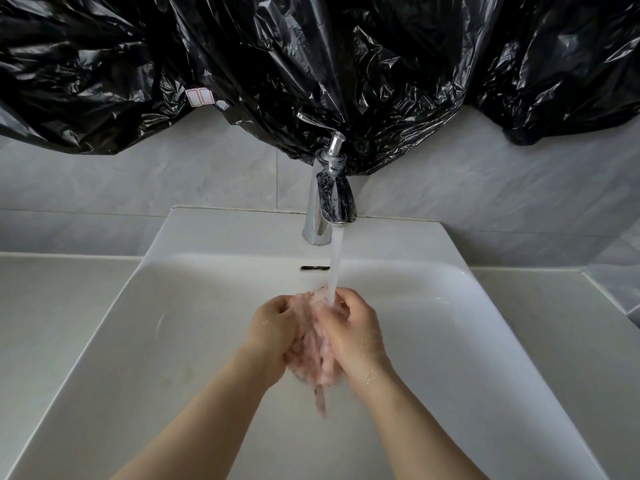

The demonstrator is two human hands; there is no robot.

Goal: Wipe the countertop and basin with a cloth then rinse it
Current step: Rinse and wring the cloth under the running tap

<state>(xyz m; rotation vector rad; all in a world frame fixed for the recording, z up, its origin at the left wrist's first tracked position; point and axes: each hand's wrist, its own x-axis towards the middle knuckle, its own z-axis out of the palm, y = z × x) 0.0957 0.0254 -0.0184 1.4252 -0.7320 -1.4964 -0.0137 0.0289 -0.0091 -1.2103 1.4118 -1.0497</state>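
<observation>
Risk: stream (335, 268) hits cloth (313, 344) high betw both hands, so splash may jump basin (173, 341) rim onto wiped table (52, 306); loose tail could slip. Black plastic sheet (311, 64) covers wall over grey tiles, white basin, chrome tap (327, 202) running. Left hand (273, 327) & right hand (353, 327) fingers clamped on pink cloth, mid-basin.

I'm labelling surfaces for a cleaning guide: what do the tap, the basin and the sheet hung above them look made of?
The tap looks like polished chrome-plated metal: it mirrors its surroundings. The basin appears to be glazed white ceramic, smooth with soft highlights, though moulded resin cannot be ruled out. The sheet is thin black plastic film, likely bin-bag material, crinkled and glossy.
</observation>
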